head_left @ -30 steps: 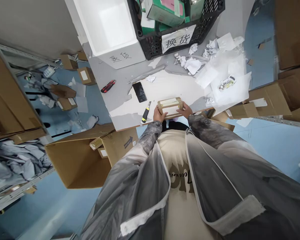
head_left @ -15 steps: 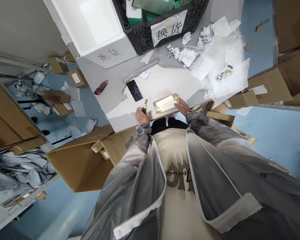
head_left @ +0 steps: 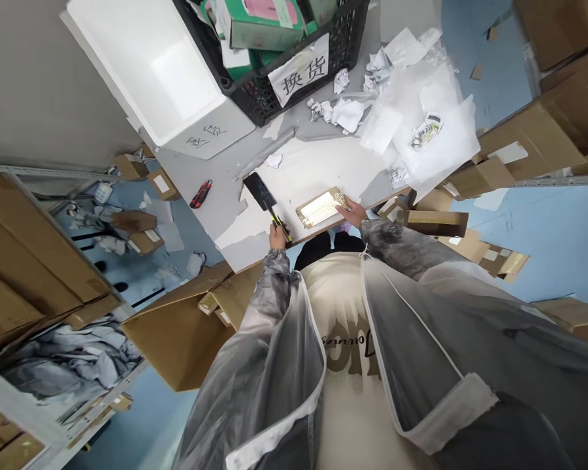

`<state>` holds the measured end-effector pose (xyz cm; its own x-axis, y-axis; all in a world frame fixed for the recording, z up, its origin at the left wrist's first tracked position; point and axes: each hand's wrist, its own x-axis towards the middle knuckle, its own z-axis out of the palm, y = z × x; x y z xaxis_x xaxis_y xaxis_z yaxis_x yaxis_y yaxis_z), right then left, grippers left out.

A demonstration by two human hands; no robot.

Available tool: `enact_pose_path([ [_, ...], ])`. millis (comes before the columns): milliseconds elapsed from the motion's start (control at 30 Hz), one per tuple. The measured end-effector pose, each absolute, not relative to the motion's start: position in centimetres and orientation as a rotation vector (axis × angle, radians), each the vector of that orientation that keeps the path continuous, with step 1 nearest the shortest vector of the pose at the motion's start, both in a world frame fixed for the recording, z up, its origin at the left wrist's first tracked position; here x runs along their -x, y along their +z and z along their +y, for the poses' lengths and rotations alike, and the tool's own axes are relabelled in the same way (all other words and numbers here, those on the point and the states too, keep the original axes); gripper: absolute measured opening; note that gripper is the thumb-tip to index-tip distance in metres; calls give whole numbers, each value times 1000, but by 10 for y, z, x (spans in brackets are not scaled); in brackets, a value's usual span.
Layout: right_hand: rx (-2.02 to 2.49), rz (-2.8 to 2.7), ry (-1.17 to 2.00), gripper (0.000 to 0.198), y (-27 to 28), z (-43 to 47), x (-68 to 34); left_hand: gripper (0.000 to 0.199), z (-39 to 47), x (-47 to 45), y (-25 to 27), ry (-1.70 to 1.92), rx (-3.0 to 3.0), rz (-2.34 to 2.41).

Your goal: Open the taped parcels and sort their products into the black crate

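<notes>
My left hand (head_left: 277, 237) is closed around a yellow and black utility knife (head_left: 279, 224) near the table's front edge. The knife points away from me, its far end beside a black smartphone (head_left: 260, 190) that lies on the white table surface. To the right, my right hand (head_left: 353, 213) grips the end of a small, flat cardboard box (head_left: 318, 208) wrapped in shiny tape, with a pale label on top. Part of my right fingers lies over the box's corner.
A red utility knife (head_left: 201, 194) lies on the table's left. Behind are a white bin (head_left: 215, 130) and a black crate (head_left: 259, 98) of green boxes. Crumpled paper (head_left: 349, 114) and plastic packaging (head_left: 451, 140) lie at right. A large open carton (head_left: 176, 339) stands below left.
My left hand has turned the knife, which now points towards the phone, and its fingers have closed more around it. The view has shifted; the right hand still holds the box.
</notes>
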<state>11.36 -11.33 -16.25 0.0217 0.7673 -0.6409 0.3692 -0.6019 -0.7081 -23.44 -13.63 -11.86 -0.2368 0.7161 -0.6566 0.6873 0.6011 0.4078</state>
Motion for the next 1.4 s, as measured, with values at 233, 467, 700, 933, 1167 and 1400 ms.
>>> enact_pose_path([
  [233,1863,-1044,1638,116,-173,-117,-113,63,-123,178,-81,286,-1033,1697],
  [467,1820,-1311,1562,112,-191,-113,-117,40,-81,144,-80,-115,-1578,1715],
  [700,1870,-1392,1571,104,-202,-111,-115,55,-64,138,-71,-429,-1852,1569],
  [933,1898,-1428,1567,97,-193,-110,-114,50,-56,130,-57,-715,-2078,1346],
  [1167,1926,-1419,1587,95,-184,-113,-112,49,-55,115,-53,-896,-2103,1276],
  [1400,1941,-1307,1567,84,-177,-119,-104,55,-55,112,-52,-967,-2099,1248],
])
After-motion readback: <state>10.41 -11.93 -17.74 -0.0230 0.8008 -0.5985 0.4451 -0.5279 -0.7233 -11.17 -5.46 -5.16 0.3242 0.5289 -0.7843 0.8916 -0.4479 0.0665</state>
